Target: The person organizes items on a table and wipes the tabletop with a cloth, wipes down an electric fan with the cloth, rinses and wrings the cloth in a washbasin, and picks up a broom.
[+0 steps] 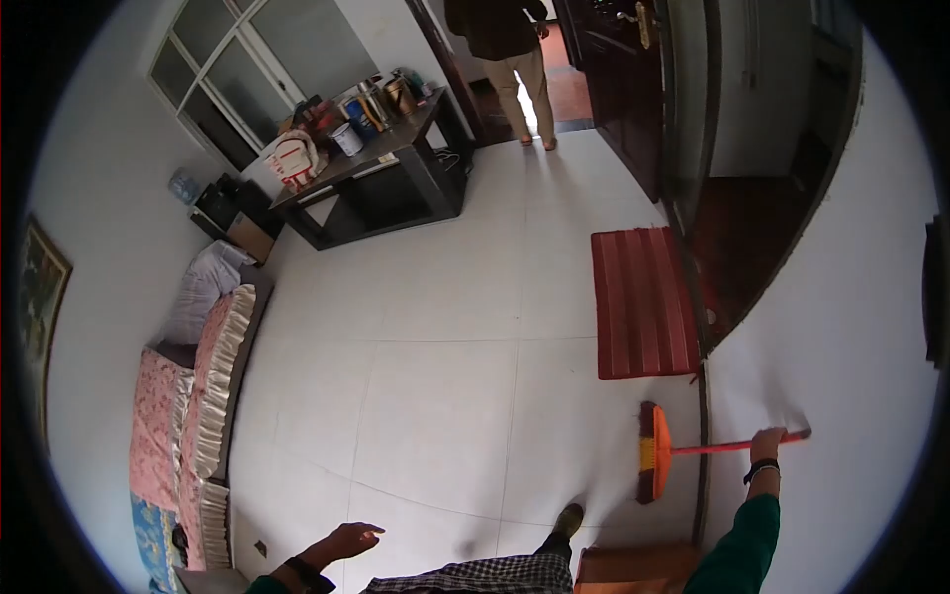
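Note:
My right hand [768, 445] is closed around the red handle of a broom [655, 453], near the handle's top end. The broom has an orange head with dark red and yellow bristles, held to my right by the wall and over the pale tiled floor [435, 406]. Whether the bristles touch the tiles I cannot tell. My left hand [354, 541] hangs above the floor at the lower middle, holding nothing, its fingers stretched out and partly apart. Below it show a checked cloth garment and one of my shoes [569, 520].
A striped red mat [645, 304] lies by the doorway at right. Along the left stands a sofa [213, 396] with pink covers. A dark table [386, 183] bears cans and bags. A person [515, 69] stands in the far doorway. A brown box-like thing [633, 569] is near my feet.

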A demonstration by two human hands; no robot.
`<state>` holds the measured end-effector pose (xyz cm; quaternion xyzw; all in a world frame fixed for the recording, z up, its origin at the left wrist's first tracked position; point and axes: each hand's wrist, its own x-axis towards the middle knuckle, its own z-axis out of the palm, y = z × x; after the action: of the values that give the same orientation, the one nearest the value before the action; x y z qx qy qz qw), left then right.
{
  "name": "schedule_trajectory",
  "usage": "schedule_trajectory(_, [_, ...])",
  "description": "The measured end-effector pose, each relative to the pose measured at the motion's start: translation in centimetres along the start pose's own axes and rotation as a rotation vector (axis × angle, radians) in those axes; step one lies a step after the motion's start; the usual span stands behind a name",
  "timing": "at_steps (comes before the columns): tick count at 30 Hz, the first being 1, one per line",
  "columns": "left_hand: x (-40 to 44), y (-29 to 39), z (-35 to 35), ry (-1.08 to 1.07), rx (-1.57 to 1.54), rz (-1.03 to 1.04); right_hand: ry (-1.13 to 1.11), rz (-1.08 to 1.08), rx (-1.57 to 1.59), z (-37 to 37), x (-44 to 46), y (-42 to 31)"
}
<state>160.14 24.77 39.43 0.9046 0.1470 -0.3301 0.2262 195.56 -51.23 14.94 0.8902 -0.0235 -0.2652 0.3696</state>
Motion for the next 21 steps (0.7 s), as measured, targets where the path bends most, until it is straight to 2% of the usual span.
schedule_trajectory(1, [0.0,0.2,0.1,0.007,0.000,-0.010,-0.152,-0.016,0.096,-0.9,0.0,-0.4])
schedule_trajectory(3, [0.2,0.3,0.4,-0.038,0.007,-0.033,-0.303,-0.090,0.294,0.7,1.0,-4.3])
schedule_trajectory(5, [0.7,0.7,0.3,-0.067,0.050,-0.046,-0.292,-0.235,0.332,1.2,-0.2,-10.2])
schedule_trajectory(6, [0.8,0.2,0.6,-0.066,0.064,-0.004,-0.287,-0.086,0.500,0.5,-1.8,-13.8])
schedule_trajectory(7, [1.0,-0.5,0.6,-0.062,0.082,0.034,-0.265,-0.106,0.600,-4.2,-6.0,-14.3])
schedule_trajectory(8, [0.8,-0.4,0.2,-0.043,0.073,0.035,-0.233,-0.100,0.747,-2.8,-6.5,-17.9])
schedule_trajectory(10, [0.7,0.0,-0.9,-0.043,0.011,0.029,-0.546,0.022,0.754,-5.7,-9.3,-20.6])
schedule_trajectory(11, [1.0,-0.4,-1.4,-0.053,0.003,0.043,-0.580,0.119,0.845,-9.4,-12.9,-19.1])
schedule_trajectory(13, [2.2,-2.7,-1.8,-0.039,0.015,0.134,-0.349,0.017,0.957,-10.1,-17.9,-18.9])
schedule_trajectory(15, [3.6,-5.7,-2.1,-0.085,0.043,0.241,-0.275,0.096,1.073,-9.7,-22.6,-19.8])
schedule_trajectory(16, [4.9,-7.4,-2.0,-0.036,0.058,0.322,-0.187,0.203,1.125,-5.8,-23.6,-23.0])
schedule_trajectory(17, [5.9,-9.2,-1.8,0.002,0.074,0.401,-0.156,0.186,1.217,-3.7,-25.7,-24.4])
schedule_trajectory(18, [7.0,-10.4,-1.9,-0.055,0.088,0.427,-0.134,0.188,1.186,-4.8,-30.0,-24.5])
schedule_trajectory(19, [8.7,-11.0,-2.4,-0.111,0.109,0.457,-0.167,0.239,1.290,-5.9,-33.9,-25.0])
schedule_trajectory(21, [12.3,-13.2,-2.7,-0.178,0.218,0.608,-0.239,0.253,1.533,-11.6,-45.5,-23.9])
